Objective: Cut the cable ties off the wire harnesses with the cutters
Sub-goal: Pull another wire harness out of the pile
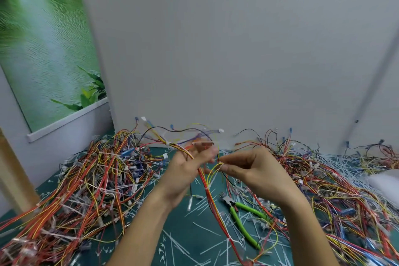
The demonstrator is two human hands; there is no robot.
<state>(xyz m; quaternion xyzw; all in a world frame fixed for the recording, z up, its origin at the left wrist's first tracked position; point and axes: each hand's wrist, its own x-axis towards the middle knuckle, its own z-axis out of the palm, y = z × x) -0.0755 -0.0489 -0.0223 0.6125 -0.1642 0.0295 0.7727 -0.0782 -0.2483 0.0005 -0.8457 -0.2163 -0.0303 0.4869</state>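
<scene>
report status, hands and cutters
Both up: left hand grips wire harness, right hand pinches its yellow wires. Green-handled cutters lie on mat, unheld. Loose harness piles crowd both sides.

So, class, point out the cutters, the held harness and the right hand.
cutters (231,203): head view, pivot.
held harness (209,197): head view, red-yellow bundle hanging down.
right hand (252,170): head view, back of hand.

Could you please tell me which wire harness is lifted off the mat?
The red-and-yellow harness in the middle: left hand and right hand hold its upper end; the others lie heaped on either side.
</scene>
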